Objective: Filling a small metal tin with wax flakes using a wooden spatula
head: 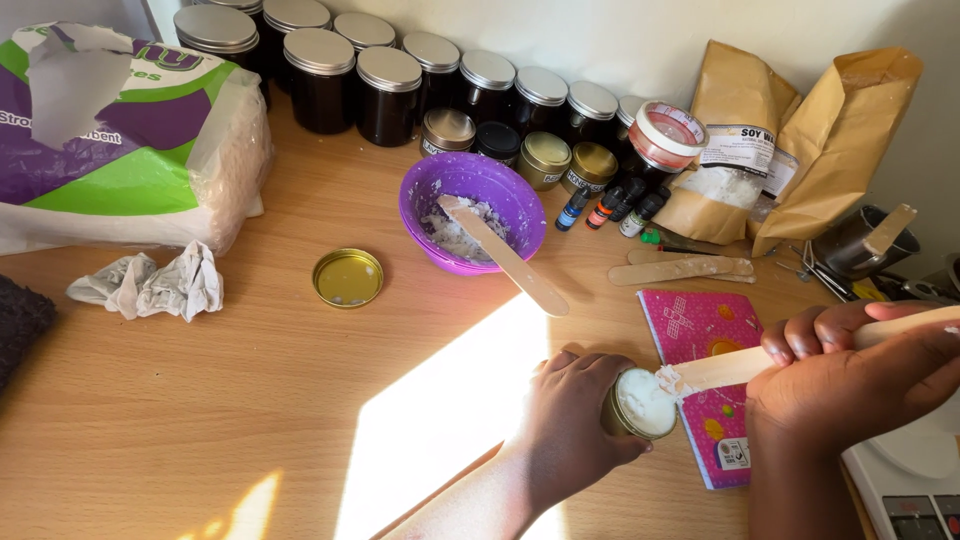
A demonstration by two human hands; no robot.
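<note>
The left hand (572, 420) wraps around a small gold tin (636, 405) full of white wax, standing on the bench (250, 400) at the edge of a pink notebook (705, 345). The right hand (850, 385) is clamped on a wooden stick (740, 366) whose waxy tip touches the tin's rim. Behind them, a purple bowl (472, 208) holds wax and a 2nd stick (505, 255). A gold lid (347, 277) lies left of it, crumpled tissue (150, 285) further left. Dark jars (390, 90) line the wall.
</note>
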